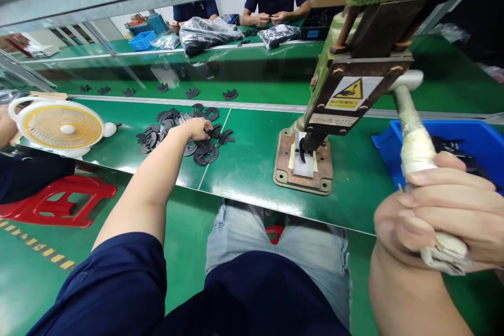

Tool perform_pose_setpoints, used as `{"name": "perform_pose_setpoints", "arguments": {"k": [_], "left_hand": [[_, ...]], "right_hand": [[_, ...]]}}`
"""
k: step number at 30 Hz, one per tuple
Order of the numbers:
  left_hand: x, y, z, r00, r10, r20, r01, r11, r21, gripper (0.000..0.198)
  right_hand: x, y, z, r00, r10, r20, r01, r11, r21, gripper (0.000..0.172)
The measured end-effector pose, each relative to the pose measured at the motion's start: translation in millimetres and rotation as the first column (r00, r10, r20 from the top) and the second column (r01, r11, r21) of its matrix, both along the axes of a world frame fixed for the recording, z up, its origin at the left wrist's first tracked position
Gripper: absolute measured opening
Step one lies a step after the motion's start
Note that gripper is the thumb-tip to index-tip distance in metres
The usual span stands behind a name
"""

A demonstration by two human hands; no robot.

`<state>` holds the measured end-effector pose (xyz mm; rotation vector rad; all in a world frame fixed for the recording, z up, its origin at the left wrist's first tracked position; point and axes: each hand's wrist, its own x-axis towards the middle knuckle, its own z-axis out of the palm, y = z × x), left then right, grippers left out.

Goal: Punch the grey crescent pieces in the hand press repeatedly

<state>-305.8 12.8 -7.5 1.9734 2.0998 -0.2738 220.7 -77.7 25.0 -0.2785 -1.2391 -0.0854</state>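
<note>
My left hand (198,129) reaches over a loose pile of black curved pieces (163,125). Its fingers are bent together on a black curved piece (208,129) at the pile's right side. My right hand (441,210) wraps round the cloth-wrapped lever handle (413,142) of a green hand press (334,94). Under the ram, one black curved piece (302,151) stands against the pale metal plate (304,169) on the press base (281,168). The ram's lower end is close beside this piece; whether they touch I cannot tell.
Right of the press is a blue bin (388,142) with dark parts inside. A white fan (59,125) lies at the left, near a red stool (79,199) and another person's arm. Several black pieces (191,93) line the far strip. Across the bench, two people sit behind plastic bags (208,34).
</note>
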Motion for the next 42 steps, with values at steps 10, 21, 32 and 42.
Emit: {"name": "perform_pose_setpoints", "arguments": {"k": [10,21,32,42], "left_hand": [[-3.5,5.2,-14.7,0.979,0.18,0.1,-0.194,0.967,0.165,0.048],[-0.7,17.0,-14.8,0.968,0.18,0.178,-0.185,0.983,0.014,0.062],[-5.0,36.3,-16.7,0.974,0.107,0.201,-0.116,0.993,0.037,0.048],[55.8,1.1,25.0,0.793,0.017,0.609,-0.087,0.993,0.086,0.036]], "right_hand": [[1.8,12.9,-1.9,0.999,0.029,-0.042,-0.024,0.993,0.115,0.075],[-0.2,6.4,0.6,1.0,-0.003,-0.017,0.003,0.999,0.053,0.073],[4.2,-12.3,5.0,0.994,-0.02,0.111,0.029,0.997,-0.077,0.056],[-5.4,-11.4,8.2,0.994,-0.043,0.103,0.045,0.999,-0.022,0.059]]}}
